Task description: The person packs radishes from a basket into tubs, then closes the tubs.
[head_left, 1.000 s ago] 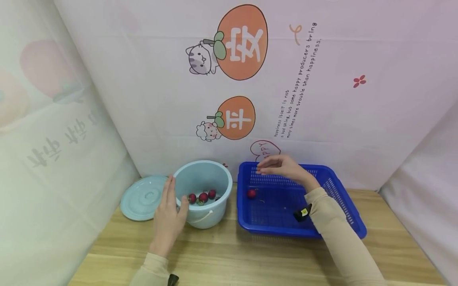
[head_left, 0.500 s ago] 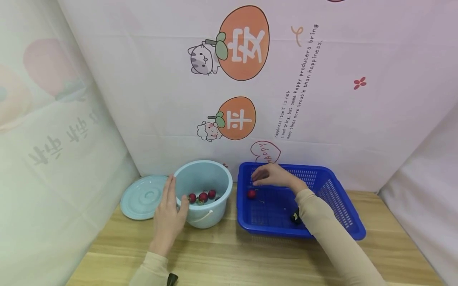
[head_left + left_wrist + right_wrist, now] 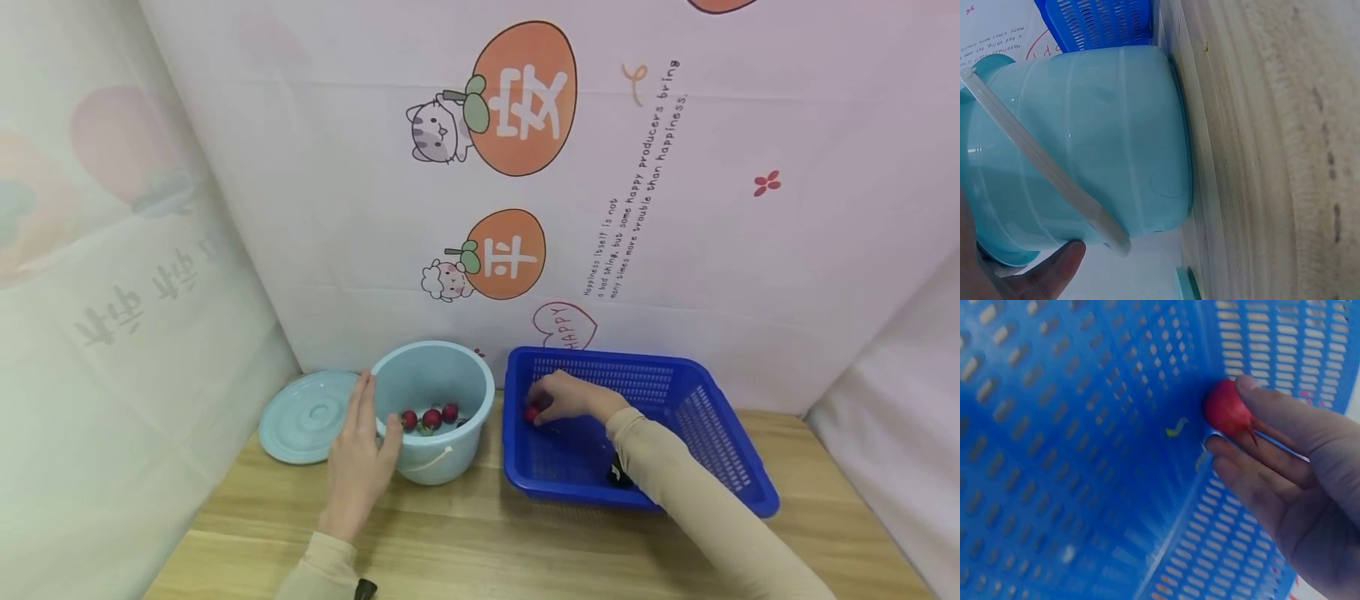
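Note:
My right hand [image 3: 576, 397] reaches down into the left end of the blue plastic basket [image 3: 558, 490]. Its thumb and fingers pinch a small red radish [image 3: 1225, 407], whose thin root tail shows in the right wrist view. My left hand [image 3: 358, 468] steadies the light blue bucket [image 3: 442, 457] from the left, fingers straight along its side near the rim. In the left wrist view the thumb [image 3: 1067, 257] lies against the bucket's outer wall. Several red radishes [image 3: 431, 418] lie at the bottom of the bucket.
A light blue round lid [image 3: 300, 429] lies on the wooden table [image 3: 480, 542] left of the bucket. The bucket's white handle [image 3: 1041, 162] hangs down its front. Small greenish scraps [image 3: 1176, 428] lie in the basket. A printed cloth [image 3: 360, 208] rises behind everything.
My right hand has come down into the basket from above its back edge and now pinches the radish there. My left hand has stayed at the bucket. The head view has shifted slightly.

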Demonstrator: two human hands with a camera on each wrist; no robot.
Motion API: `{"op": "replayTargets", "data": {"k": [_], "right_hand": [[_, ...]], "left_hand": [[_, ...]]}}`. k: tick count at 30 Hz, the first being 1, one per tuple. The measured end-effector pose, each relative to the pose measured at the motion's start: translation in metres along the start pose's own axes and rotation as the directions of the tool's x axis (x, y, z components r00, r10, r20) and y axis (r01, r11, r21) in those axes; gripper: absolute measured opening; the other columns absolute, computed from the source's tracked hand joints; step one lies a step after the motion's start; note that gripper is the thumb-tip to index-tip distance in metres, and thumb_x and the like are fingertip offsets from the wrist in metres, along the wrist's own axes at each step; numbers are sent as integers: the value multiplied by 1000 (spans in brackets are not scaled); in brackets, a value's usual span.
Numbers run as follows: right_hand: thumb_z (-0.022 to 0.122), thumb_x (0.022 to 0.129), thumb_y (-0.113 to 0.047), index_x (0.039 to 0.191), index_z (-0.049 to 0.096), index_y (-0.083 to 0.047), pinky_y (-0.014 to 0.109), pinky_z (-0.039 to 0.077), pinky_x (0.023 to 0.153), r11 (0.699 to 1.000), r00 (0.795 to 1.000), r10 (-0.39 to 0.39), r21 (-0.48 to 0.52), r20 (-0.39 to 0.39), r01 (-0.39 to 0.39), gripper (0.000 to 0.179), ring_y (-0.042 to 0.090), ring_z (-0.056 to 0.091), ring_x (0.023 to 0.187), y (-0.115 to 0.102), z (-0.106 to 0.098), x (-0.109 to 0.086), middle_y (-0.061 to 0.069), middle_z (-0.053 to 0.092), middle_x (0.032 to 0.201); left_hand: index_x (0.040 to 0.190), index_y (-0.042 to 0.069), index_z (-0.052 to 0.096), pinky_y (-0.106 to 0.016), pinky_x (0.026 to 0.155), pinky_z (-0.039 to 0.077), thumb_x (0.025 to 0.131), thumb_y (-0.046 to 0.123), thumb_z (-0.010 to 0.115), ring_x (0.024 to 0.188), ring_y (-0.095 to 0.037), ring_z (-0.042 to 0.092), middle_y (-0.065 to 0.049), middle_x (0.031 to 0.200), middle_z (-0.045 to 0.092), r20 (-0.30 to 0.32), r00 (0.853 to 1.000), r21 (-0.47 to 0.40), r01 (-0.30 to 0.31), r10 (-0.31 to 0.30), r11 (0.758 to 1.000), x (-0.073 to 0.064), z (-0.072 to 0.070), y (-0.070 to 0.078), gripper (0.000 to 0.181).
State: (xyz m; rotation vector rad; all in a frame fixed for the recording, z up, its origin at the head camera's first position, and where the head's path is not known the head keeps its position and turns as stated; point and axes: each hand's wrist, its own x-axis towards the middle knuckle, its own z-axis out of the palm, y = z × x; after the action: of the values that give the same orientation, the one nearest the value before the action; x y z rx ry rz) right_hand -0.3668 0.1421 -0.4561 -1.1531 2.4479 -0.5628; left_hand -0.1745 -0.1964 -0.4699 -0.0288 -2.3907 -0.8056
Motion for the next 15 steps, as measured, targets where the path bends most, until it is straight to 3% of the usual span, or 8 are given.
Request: {"op": "replayTargets", "data": {"k": [7,15], "right_hand": [[81,93,-10,120,76,-5,37,59,90,999,1000,19,-39,2,-19,28,18,72,101,-3,5,2,6,77,112],[80,93,-8,119,75,-2,37,59,91,1000,1000,12,-19,1,-12,27,20,73,101,-4,8,5,9,77,111]], "left_hand": [[163,0,35,-28,43,38,104,27,56,52,-11,44,-11,171,33,-25,999,-11,-20,20,1000,0,3,0,68],[162,0,36,-28,42,36,103,28,55,52,-11,44,-11,170,34,-32,999,-20,-25,24,999,1,4,-2,68]]}}
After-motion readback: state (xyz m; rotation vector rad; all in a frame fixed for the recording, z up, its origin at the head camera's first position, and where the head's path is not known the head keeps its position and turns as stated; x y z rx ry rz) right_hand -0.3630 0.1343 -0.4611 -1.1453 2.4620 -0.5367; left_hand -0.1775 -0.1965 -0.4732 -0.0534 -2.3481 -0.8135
